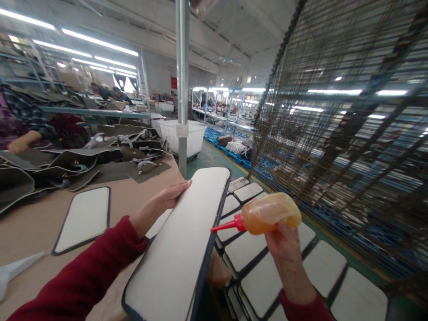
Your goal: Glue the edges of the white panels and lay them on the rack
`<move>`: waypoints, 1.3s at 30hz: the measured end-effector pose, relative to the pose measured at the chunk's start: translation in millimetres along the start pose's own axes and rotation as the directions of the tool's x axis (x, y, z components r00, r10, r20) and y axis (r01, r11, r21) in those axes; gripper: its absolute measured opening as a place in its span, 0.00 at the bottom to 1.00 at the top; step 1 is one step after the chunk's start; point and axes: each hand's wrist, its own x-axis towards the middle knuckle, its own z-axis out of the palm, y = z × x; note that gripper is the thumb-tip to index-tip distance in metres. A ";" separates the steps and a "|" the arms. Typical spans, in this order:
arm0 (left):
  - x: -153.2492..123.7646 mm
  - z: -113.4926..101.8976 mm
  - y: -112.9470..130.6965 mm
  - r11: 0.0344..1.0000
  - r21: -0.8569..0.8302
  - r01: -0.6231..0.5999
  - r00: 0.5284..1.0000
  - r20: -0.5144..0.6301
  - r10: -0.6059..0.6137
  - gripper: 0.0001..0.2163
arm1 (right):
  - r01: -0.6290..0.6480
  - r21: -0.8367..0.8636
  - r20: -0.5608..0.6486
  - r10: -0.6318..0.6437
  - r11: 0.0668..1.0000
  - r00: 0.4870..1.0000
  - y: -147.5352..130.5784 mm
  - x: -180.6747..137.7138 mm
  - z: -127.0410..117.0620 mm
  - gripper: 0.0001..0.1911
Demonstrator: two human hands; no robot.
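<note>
My left hand [174,194] grips the far left edge of a long cream panel [187,240] with rounded corners and a dark border, its fingers partly hidden behind the edge. The panel is tilted up over the table's edge. In my right hand [286,245] is a squeeze bottle [270,213] of amber liquid, lying nearly sideways. Its red nozzle points left, and the tip is at the panel's right edge; whether it touches I cannot tell.
A smaller cream panel [83,218] lies on the brown table [127,200]. Rows of similar panels [264,281] rest on the right, below a wire mesh rack [327,111]. Dark grey pieces [90,162] are piled at left near a co-worker's hand [20,142]. A metal post [182,89] stands ahead.
</note>
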 end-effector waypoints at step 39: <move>12.8 -1.5 22.5 1.000 0.016 -0.004 0.995 -0.101 0.005 0.13 | -0.079 -0.060 0.104 0.085 0.995 0.991 -8.1 -17.3 -11.7 0.29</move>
